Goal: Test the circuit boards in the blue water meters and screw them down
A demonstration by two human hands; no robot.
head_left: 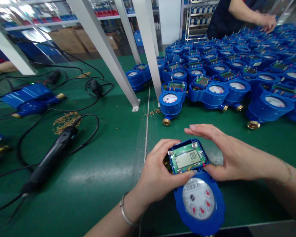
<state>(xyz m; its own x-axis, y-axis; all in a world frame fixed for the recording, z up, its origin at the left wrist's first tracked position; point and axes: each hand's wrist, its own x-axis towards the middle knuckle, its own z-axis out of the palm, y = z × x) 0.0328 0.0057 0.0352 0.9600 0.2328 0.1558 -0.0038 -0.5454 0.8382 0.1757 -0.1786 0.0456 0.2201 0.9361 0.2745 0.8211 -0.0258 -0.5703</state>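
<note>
A blue water meter (199, 200) with a round white dial lies at the near edge of the green bench. Its upper part carries a green circuit board with a grey LCD screen (188, 158). My left hand (159, 174) grips the left side of that upper part, thumb laid along the board's lower edge. My right hand (227, 154) cups the right side, fingers curved over the top and thumb at the lower right corner. Both hands are closed on the meter.
Many blue water meters (227, 69) crowd the bench at the back right, where another person's hand (266, 21) reaches in. A black electric screwdriver (51, 158) with cables lies to the left, beside a pile of small brass screws (64, 120). White frame legs (135, 107) stand mid-bench.
</note>
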